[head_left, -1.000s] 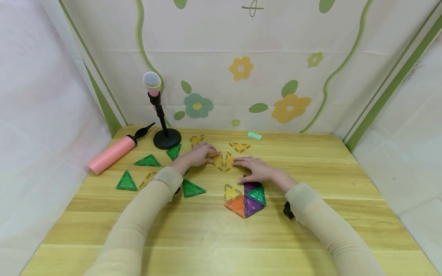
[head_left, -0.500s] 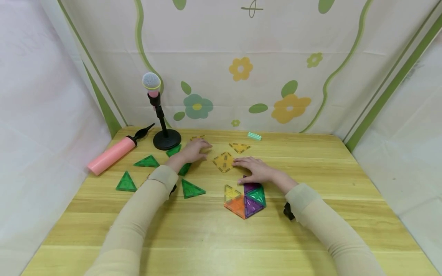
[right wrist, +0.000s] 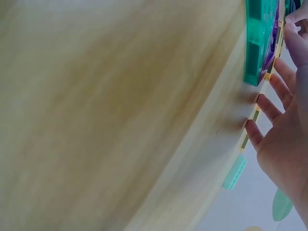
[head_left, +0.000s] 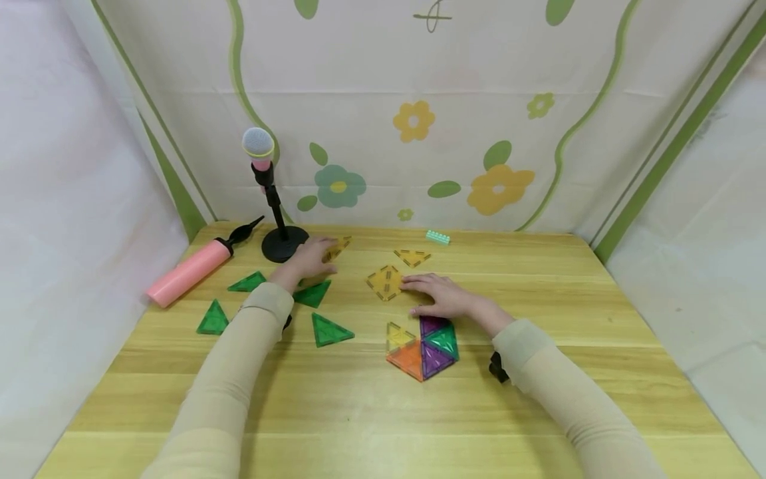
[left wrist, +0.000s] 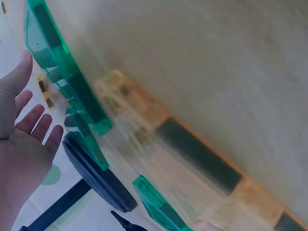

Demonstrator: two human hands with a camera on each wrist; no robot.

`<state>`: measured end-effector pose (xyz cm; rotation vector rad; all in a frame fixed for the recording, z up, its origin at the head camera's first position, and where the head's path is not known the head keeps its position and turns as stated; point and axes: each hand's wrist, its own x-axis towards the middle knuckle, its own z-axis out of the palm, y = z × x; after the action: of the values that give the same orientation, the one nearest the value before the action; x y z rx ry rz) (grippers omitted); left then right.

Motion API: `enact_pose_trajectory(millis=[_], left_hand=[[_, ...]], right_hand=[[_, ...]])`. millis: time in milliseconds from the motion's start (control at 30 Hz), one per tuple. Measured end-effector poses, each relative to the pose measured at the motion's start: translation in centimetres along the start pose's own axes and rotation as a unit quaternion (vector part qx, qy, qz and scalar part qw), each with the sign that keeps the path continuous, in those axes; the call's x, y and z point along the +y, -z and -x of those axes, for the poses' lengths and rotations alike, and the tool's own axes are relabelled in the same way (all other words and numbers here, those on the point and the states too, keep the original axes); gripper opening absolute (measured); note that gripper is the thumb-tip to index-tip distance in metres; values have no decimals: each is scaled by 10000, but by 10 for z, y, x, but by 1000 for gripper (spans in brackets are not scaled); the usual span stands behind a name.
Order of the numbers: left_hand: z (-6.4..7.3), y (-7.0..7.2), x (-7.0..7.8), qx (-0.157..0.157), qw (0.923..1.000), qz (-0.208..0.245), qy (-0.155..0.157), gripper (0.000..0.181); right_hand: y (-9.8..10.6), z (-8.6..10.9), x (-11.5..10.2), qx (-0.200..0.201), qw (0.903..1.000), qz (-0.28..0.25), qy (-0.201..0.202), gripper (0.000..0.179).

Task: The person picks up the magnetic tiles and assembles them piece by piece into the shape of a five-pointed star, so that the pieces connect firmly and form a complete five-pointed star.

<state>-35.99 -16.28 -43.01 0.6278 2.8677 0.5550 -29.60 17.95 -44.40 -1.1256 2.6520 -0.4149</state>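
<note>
My left hand [head_left: 310, 258] reaches to the back left of the table, its fingers at the left edge of an orange triangular magnetic tile [head_left: 340, 247]. In the left wrist view the fingers of the left hand [left wrist: 29, 125] are extended and hold nothing visible. My right hand [head_left: 439, 295] lies with fingers outstretched, fingertips at the right side of two orange triangle tiles [head_left: 384, 283] joined into a diamond. Below the right hand lies a joined group of purple, green, orange and yellow tiles [head_left: 413, 358]. Another orange triangle tile [head_left: 413, 257] lies behind the diamond.
Several green triangle tiles [head_left: 330, 330] lie around the left forearm. At the back left stand a microphone on a black stand [head_left: 284, 243] and a pink hand pump [head_left: 190, 271]. A mint toy brick [head_left: 438, 237] sits near the back edge.
My left hand has left the orange diamond and moved left to the separate orange tile, which now lies turned. The right hand has stayed beside the diamond.
</note>
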Motion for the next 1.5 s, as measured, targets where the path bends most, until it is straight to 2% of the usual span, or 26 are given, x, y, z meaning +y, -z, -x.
enact_pose_trajectory(millis=[167, 500, 600, 700, 800, 967, 1100, 1500], left_hand=[[1, 0, -5, -108, 9999, 2, 106, 63], [-1, 0, -4, -251, 9996, -86, -13, 59], [-3, -1, -4, -257, 9996, -92, -50, 57], [-4, -1, -1, -289, 9995, -120, -41, 56], [-5, 1, 2, -350, 9992, -208, 14, 55], [-6, 5, 5, -404, 9986, -337, 78, 55], [-8, 5, 4, -417, 9984, -369, 117, 55], [-8, -2, -6, -373, 9991, -154, 125, 54]], right_hand=[[-1, -2, 1, 56, 10000, 13, 79, 62], [0, 2, 7, 145, 9988, -365, 294, 54], [1, 0, 9, 243, 9983, -480, 244, 49], [2, -3, 11, 488, 9962, -720, 68, 45], [5, -6, 13, 804, 9925, -873, -291, 46], [9, -15, 15, 1113, 9865, -623, -1029, 55], [11, -24, 15, 1039, 9853, -473, -1274, 59], [12, -34, 17, 680, 9917, -228, -1066, 53]])
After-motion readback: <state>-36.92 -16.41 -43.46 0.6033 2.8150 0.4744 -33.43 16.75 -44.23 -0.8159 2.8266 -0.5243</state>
